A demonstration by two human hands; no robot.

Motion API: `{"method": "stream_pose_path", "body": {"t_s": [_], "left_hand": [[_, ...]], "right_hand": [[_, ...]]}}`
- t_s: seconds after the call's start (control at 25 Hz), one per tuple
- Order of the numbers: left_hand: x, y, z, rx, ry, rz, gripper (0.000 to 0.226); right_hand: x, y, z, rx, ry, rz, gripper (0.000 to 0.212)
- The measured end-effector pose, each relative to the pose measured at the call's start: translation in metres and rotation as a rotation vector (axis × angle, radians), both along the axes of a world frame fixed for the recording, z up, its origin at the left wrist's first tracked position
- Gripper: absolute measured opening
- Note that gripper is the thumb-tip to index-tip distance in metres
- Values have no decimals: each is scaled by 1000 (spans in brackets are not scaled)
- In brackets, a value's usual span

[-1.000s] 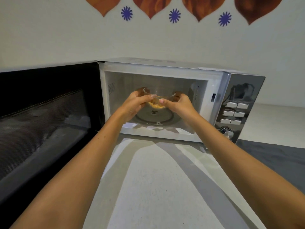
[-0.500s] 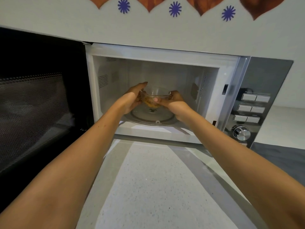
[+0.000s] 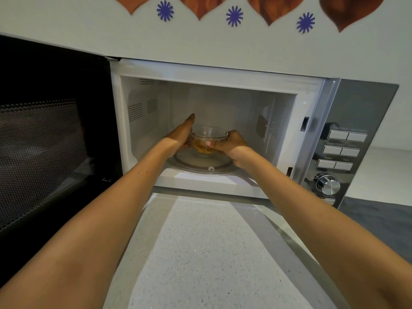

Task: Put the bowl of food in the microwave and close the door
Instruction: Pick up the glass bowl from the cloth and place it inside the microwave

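Bowl point(image 3: 208, 139) cradled between left hand point(image 3: 180, 136) and right hand point(image 3: 231, 142), directly over turntable point(image 3: 200, 165); open door point(image 3: 53, 134) nearer left hand.

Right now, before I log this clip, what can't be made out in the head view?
- Whether the glass bowl rests on the turntable: its base is hidden behind both hands.
- Left hand grip: its fingers are hidden behind the bowl.
- Food type: too small, partly behind the right hand.
- Button labels on the control panel: blurred.
- Microwave door: cut off by the left edge.
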State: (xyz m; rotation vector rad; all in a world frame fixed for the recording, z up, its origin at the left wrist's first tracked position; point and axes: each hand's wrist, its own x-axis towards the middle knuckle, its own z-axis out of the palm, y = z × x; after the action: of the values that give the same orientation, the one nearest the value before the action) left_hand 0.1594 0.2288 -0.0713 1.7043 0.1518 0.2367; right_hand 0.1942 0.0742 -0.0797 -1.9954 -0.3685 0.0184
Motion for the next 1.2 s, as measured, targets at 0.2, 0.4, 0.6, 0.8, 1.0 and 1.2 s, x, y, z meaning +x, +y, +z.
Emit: {"method": "stream_pose_path", "body": {"t_s": [0.2, 0.4, 0.6, 0.8, 1.0, 1.2], "left_hand": [[2, 2, 0, 79, 29, -10, 83], [3, 3, -1, 50, 24, -11, 87], [3, 4, 1, 170, 58, 60, 85], [-20, -2, 1, 398, -120, 189, 57], [-57, -9, -8, 385, -343, 278, 46], [-97, -20, -3, 476, -461, 309, 39]], "right_hand": [[-1, 0, -1, -4, 2, 6, 73], [-2, 1, 0, 14, -8, 11, 71], [-6, 2, 2, -54, -14, -24, 84], [-26, -5, 9, -67, -38, -100, 87], [-65, -20, 14, 43, -134, -80, 88], [-107, -35, 23, -8, -280, -31, 77]]}}
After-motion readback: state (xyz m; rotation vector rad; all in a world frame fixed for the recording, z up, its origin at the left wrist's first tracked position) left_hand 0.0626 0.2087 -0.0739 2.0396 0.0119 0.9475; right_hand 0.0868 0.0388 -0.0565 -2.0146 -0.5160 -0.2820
